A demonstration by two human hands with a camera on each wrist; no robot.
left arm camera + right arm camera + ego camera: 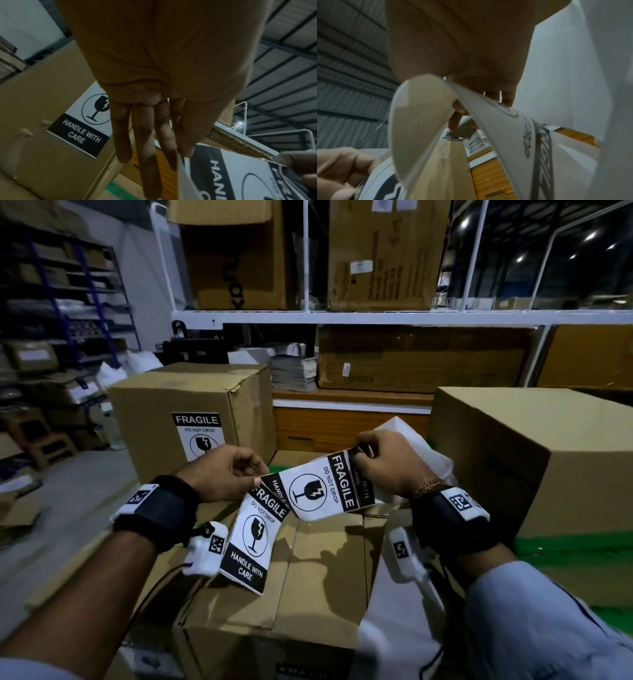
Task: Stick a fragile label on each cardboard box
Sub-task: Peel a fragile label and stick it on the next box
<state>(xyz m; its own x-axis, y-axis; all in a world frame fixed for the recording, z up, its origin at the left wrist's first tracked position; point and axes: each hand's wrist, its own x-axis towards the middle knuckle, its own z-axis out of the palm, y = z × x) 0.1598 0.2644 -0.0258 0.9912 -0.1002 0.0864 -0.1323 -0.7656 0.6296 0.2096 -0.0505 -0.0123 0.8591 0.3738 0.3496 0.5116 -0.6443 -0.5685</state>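
A strip of black-and-white fragile labels (317,491) stretches between my hands above the nearest cardboard box (291,583). My left hand (255,478) pinches the strip near its middle, and one label (249,537) hangs down below it. My right hand (360,453) pinches the strip's far end. In the left wrist view the thumb and forefinger (173,154) clamp the label edge (240,174). In the right wrist view the strip (510,127) bends and its pale backing (419,115) curls away. The back left box (191,402) carries a stuck label (198,436). The right box (534,460) shows no label.
A white plastic bag (407,436) lies behind my right hand. White shelving (376,314) with large cartons stands behind the boxes. Blue racks (65,302) fill the left side. Green sheeting (565,546) shows beneath the right box. Grey floor (68,508) runs along the left.
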